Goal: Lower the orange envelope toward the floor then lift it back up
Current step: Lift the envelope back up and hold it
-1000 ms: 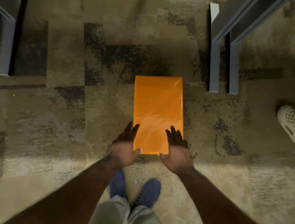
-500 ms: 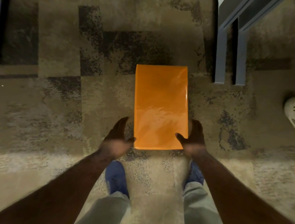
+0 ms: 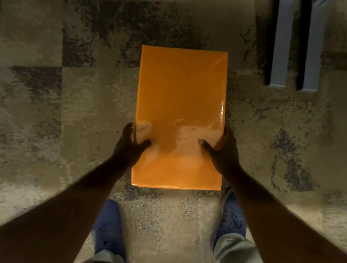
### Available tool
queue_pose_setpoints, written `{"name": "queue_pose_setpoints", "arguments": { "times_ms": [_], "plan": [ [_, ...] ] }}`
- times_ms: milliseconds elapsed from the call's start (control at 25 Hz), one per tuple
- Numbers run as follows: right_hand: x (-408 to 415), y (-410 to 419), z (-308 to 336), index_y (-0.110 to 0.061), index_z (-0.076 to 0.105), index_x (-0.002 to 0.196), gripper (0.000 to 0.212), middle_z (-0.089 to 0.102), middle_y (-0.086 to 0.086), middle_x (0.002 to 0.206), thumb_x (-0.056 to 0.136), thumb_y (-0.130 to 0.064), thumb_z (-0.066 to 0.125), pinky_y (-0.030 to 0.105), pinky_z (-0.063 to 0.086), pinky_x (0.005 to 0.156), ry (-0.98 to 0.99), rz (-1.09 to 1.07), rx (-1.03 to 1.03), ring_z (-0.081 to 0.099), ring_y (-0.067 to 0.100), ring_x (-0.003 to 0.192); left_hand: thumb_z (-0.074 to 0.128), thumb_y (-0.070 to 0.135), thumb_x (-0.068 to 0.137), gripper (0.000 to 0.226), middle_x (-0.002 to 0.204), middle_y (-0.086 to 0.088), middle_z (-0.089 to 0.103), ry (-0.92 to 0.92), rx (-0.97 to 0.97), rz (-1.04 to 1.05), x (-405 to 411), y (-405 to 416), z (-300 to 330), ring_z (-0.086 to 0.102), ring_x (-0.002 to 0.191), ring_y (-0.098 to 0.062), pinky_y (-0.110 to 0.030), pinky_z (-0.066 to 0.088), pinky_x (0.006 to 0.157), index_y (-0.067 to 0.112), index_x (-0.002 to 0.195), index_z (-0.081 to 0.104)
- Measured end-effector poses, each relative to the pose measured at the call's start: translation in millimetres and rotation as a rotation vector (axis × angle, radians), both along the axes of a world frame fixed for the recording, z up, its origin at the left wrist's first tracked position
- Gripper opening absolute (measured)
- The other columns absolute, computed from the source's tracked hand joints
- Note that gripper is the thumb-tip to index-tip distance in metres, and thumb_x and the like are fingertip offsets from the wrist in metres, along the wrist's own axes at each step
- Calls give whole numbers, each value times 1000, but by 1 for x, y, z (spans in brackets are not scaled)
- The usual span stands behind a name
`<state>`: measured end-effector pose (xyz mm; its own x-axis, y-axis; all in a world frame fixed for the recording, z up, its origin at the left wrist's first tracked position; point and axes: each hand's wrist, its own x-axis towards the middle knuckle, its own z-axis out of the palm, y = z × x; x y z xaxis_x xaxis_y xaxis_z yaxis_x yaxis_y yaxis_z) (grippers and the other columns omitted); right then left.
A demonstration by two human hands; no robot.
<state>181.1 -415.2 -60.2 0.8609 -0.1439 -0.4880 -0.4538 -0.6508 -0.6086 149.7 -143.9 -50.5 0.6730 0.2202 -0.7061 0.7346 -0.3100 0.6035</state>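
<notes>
The orange envelope (image 3: 181, 102) is a glossy, flat rectangle in the middle of the head view, held level above the patterned carpet with its long side pointing away from me. My left hand (image 3: 128, 146) grips its left edge, thumb on top and fingers underneath. My right hand (image 3: 222, 152) grips the right edge the same way. Both hands hold it about a third of the way up from the near end. How high it is above the floor cannot be judged.
Two grey furniture legs (image 3: 281, 56) stand on the carpet (image 3: 44, 109) at the upper right. My blue shoes, left (image 3: 109, 230) and right (image 3: 232, 218), are planted apart below the envelope.
My hands slid from the envelope's near corners forward along its side edges. The envelope now looks larger and closer to the camera, and my feet stand wider apart.
</notes>
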Motion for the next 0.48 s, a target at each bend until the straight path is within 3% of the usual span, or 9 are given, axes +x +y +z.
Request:
{"name": "queue_pose_setpoints", "arguments": {
  "times_ms": [120, 280, 400, 480],
  "plan": [
    [-1, -1, -12, -26, 32, 137, 86, 52, -13, 114, 71, -64, 70, 22, 44, 79, -47, 21, 12, 53, 10, 98, 84, 45, 66, 98, 134, 6, 52, -50, -6, 30, -5, -10, -15, 54, 123, -28, -50, 48, 102, 29, 146, 30],
    [-4, -3, -14, -33, 31, 136, 86, 58, -10, 119, 68, -70, 66, 28, 44, 85, -111, -1, 8, 51, 8, 98, 87, 47, 60, 107, 131, 8, 52, -158, 84, -2, -12, -18, -19, 54, 123, -26, -46, 49, 101, 35, 148, 28],
    [14, -8, -12, -43, 32, 130, 77, 51, -30, 103, 67, -71, 65, 14, 40, 75, -190, -11, 25, 51, 2, 91, 85, 56, 58, 107, 134, 9, 56, -196, 75, -18, 3, -23, -18, 57, 118, -23, -48, 52, 96, 44, 145, 25],
    [35, -18, -10, -43, 34, 131, 76, 51, -28, 104, 68, -71, 65, 10, 37, 71, -242, -16, 43, 52, -4, 87, 83, 60, 57, 107, 136, 10, 55, -233, 70, -18, 24, -31, -13, 57, 117, -21, -47, 53, 93, 48, 144, 24]
  ]
}}
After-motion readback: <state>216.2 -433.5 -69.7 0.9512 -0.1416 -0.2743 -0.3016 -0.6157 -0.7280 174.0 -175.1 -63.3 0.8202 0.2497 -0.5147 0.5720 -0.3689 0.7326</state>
